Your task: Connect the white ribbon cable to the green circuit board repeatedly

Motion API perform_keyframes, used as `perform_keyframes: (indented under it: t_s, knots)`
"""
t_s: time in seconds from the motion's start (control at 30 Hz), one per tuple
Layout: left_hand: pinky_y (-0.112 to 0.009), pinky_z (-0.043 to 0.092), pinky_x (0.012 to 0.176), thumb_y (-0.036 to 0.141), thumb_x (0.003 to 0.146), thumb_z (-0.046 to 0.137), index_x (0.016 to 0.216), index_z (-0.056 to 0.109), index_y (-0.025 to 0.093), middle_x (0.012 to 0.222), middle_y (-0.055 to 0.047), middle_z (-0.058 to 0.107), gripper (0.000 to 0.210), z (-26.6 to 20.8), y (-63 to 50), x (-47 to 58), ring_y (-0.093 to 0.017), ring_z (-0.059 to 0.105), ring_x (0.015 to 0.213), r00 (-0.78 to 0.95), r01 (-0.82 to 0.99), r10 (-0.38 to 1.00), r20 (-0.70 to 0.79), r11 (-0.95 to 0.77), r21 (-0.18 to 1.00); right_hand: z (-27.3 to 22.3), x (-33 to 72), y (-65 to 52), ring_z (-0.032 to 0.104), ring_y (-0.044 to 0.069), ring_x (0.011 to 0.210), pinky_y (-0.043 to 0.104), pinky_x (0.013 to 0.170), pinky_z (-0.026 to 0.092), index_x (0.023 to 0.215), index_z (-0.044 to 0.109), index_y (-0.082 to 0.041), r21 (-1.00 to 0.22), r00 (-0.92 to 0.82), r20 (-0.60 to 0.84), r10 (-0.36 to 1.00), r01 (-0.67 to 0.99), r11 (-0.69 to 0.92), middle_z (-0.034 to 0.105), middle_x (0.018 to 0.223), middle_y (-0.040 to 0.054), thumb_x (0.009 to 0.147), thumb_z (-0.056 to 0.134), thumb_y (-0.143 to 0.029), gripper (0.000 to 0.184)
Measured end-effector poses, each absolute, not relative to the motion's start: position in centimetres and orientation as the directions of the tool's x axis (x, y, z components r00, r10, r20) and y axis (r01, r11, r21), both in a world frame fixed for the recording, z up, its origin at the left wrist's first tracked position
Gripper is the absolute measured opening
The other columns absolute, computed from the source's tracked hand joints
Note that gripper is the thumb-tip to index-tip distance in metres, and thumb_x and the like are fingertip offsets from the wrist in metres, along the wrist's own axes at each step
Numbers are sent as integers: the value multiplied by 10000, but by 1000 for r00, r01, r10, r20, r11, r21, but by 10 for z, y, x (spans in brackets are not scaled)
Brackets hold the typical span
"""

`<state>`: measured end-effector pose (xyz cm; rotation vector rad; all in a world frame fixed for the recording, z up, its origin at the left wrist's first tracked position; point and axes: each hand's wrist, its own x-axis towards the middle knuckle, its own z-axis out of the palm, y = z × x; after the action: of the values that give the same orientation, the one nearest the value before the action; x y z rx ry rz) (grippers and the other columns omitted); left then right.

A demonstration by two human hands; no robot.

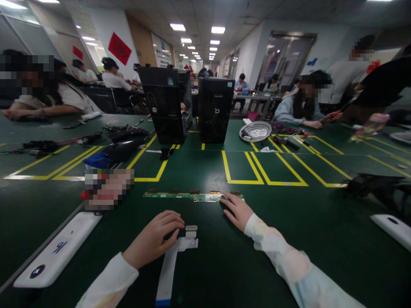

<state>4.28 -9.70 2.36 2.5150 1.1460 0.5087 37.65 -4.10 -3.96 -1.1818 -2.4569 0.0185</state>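
On the green table lies a long, narrow green circuit board (180, 196) with gold-coloured contacts along its upper edge. My right hand (238, 210) rests at the board's right end, fingers stretched out and touching it, and covers part of that end. Below the board is a white flat ribbon cable (167, 273) with a bend, a small connector at its upper end and a blue tip at its lower end. My left hand (157, 235) hovers beside the connector end, its fingers curved and thumb apart. Whether it touches the cable I cannot tell.
Two black computer towers (215, 111) stand upright at the back. A white basket (255, 131) is to their right. Yellow tape lines (244, 182) mark the tabletop. A white device (58, 252) lies at left, another (393, 229) at right. Other people sit around the table.
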Motion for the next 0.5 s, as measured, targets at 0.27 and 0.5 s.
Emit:
perform_keyframes:
  t_s: [0.27, 0.5]
  knots:
    - [-432, 405, 1064, 423, 912, 474, 1396, 426, 328, 1412, -41, 495, 495, 21, -128, 62, -228, 448, 1293, 685, 673, 724, -77, -589, 447, -45, 378, -37, 417, 273, 1315, 499, 1060, 391, 1327, 532, -168, -168, -568, 341, 749, 747, 643, 483, 1401, 137, 940, 423, -305, 425]
    - [-429, 393, 1068, 442, 917, 460, 1426, 382, 260, 1457, -76, 439, 546, 5, -116, 96, -240, 417, 1322, 701, 664, 713, -19, -642, 384, -48, 381, -33, 417, 257, 1318, 489, 1067, 385, 1339, 517, -189, -176, -586, 336, 737, 730, 660, 479, 1405, 129, 928, 450, -295, 430]
